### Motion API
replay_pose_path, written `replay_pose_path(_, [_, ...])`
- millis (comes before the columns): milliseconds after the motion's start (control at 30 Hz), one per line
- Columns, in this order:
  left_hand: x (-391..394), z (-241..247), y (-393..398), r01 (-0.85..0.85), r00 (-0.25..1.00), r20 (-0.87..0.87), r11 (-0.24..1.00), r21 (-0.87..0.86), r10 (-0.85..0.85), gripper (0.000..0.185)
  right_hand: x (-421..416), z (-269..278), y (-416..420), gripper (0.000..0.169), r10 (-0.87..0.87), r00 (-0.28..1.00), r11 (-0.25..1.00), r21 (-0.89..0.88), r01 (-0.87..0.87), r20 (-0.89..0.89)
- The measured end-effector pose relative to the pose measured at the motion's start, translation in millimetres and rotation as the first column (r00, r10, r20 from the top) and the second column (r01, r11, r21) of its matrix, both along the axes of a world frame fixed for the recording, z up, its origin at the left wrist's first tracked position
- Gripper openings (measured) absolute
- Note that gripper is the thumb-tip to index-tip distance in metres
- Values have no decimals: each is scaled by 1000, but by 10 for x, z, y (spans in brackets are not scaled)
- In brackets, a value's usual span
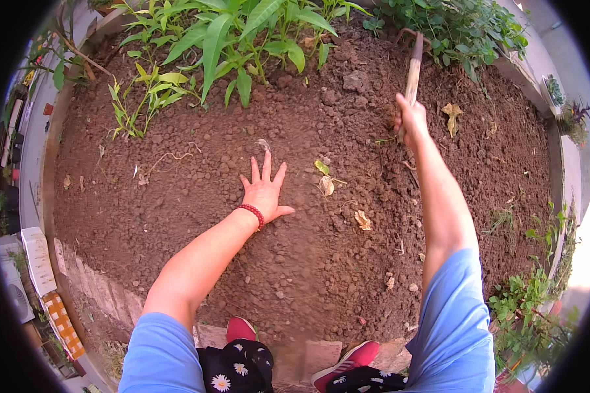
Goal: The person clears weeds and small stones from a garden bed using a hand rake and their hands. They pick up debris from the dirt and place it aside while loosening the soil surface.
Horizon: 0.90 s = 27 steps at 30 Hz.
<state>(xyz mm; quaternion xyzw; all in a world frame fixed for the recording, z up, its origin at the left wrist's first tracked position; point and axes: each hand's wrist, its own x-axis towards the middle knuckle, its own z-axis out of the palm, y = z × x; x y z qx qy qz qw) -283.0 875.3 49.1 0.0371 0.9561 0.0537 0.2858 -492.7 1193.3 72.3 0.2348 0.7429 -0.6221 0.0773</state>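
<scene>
My right hand (412, 120) grips the wooden handle of a small garden hand fork (414, 73). The fork's rusty tines lie at the edge of the dark green leafy plants (452, 29), partly hidden by them. My left hand (264, 191) is spread, palm down, over the brown soil (201, 236) and holds nothing. Whether it touches the soil I cannot tell. A red bead bracelet (253, 214) circles the left wrist. Just beyond the left fingertips lies a small pale dry leaf (263, 144).
Tall green plants (246, 44) grow at the far side, with a smaller yellowish-green plant (145, 98) at left. Dry leaves (362, 220) are scattered on the soil. A raised border (558, 147) edges the bed. Bricks (322, 353) lie by my red shoes (346, 362).
</scene>
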Motion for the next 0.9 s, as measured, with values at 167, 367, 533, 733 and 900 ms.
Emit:
replay_pose_path(167, [53,21,-144,-32,999,-17,999,-23,31,117,1343,-5,63,27,126,990,992,1,-127,-56])
replay_pose_path(367, [40,-33,-110,2,1000,-19,1000,-7,-2,118,879,48,-33,27,13,990,997,84,-1,-142])
replay_pose_path(533, [-3,-72,-16,46,997,-59,999,25,-45,117,-117,124,-403,27,-120,987,989,-96,110,-109])
replay_pose_path(733, [65,-12,-226,-24,999,-25,1000,6,24,118,1278,-113,-764,23,136,989,984,-122,-128,55])
replay_pose_path(900, [21,-70,-152,14,998,-59,1000,14,-13,118,2098,15,-573,22,92,980,994,-46,-102,-174])
